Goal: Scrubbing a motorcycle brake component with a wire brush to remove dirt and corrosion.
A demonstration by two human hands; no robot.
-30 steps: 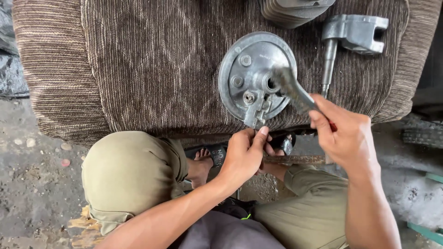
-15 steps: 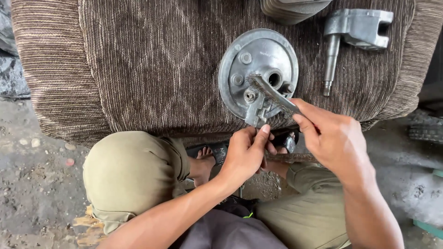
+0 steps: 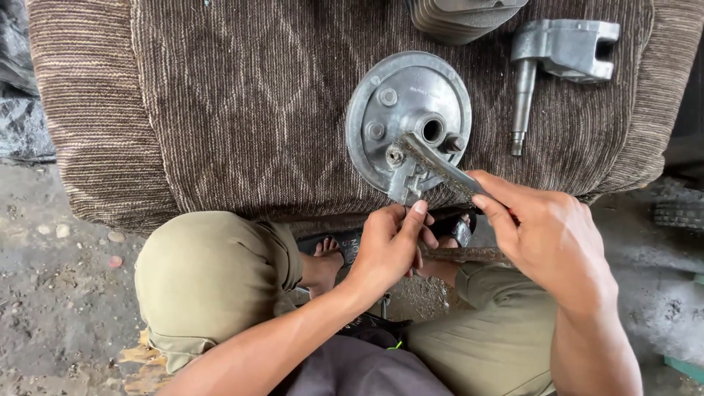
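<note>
The right hand (image 3: 554,238) pinches a flat metal lever (image 3: 440,167) between thumb and fingers, the grip pressed together on its lower end. The lever slants up toward ten o'clock, its upper end touching a round grey metal plate (image 3: 408,121) just below the plate's centre hole. The left hand (image 3: 389,246) sits at six o'clock from the plate, fingers curled, fingertips pinching the small bracket at the plate's bottom edge and steadying it.

A second ago the lever's tip lay on the plate at about three o'clock of the centre hole, with the right hand higher and further right. Now the hand has dropped toward five o'clock and the lever has swung with it, so its tip meets the plate lower down, close to a small bolt beside the hole. The plate itself has not shifted on its seat. It looks as though the lever is being lined up or worked against a fitting on the plate, rather than lifted away.

The plate lies flat on a brown ribbed cushion (image 3: 220,110) with a faint diamond pattern, serving as the work surface. At two o'clock from the plate lies a grey cast metal bracket with a shaft (image 3: 561,55), well apart from it. At twelve o'clock, a ribbed dark part (image 3: 458,15) is cut off by the frame edge. The person squats in olive trousers (image 3: 209,279), a sandalled foot between the knees, on rough, dusty ground (image 3: 51,293) scattered with small stones.
</note>
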